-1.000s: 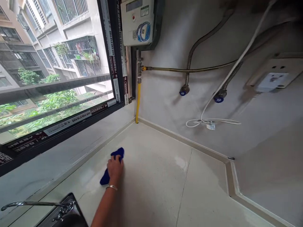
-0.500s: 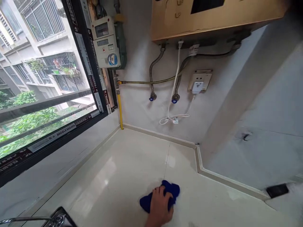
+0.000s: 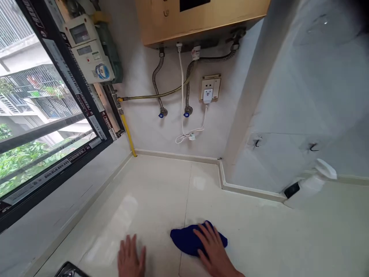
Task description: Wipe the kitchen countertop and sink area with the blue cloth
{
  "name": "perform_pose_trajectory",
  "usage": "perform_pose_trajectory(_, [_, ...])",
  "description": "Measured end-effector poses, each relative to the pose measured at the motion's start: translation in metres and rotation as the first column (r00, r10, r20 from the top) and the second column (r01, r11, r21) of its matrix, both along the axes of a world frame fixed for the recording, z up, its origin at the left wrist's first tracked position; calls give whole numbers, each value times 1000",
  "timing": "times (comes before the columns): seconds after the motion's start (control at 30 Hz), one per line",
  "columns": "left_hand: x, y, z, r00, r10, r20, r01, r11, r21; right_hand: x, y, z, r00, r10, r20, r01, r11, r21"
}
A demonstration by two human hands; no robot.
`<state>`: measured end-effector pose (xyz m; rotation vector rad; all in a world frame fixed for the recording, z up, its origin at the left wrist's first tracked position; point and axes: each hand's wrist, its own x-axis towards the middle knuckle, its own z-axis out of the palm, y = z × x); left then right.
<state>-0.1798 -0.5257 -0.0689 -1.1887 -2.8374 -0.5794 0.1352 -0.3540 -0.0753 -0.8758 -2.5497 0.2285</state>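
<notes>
A dark blue cloth [image 3: 186, 239] lies spread on the pale, glossy tiled surface, across a tile joint. My right hand [image 3: 211, 246] rests on the right part of the cloth, fingers stretched out and spread over it. To the left of the cloth is my left hand [image 3: 130, 256], its fingers extended and the thumb apart, with nothing in it. I cannot tell whether the left palm touches the tiles.
A white spray bottle [image 3: 313, 182] and a small black object [image 3: 291, 190] are by the right wall. Metal fittings in a dark tray [image 3: 70, 271] show at lower left. Behind are a gold water heater [image 3: 198, 23], hoses, a plugged socket [image 3: 210, 87], and a gas meter [image 3: 89, 50].
The cloth, bunched under one gripping hand before, now lies flatter with my right hand spread on it. My left hand shows apart from it at the left. The view has turned right.
</notes>
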Motion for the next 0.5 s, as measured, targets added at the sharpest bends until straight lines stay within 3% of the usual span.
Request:
perform_pose_trajectory(0.1, [-25,-14,6,971,241,-11,-241,969,-59,-41,-5,3,986,1,166,0,1000,-7])
perform_pose_trajectory(0.23, [-38,-7,14,943,331,31,-328,942,-74,-55,-2,8,977,-49,207,62,997,-54])
perform_pose_trajectory(0.37, [-38,3,17,924,376,68,-370,925,-90,-13,11,6,988,-86,130,91,995,-38])
perform_pose_trajectory(0.43, [-37,4,18,925,375,62,-369,925,-86,27,19,-4,973,-201,112,204,979,-13])
perform_pose_trajectory(0.5, [-35,4,17,933,360,27,-358,931,-70,76,29,-16,921,-370,120,371,929,17])
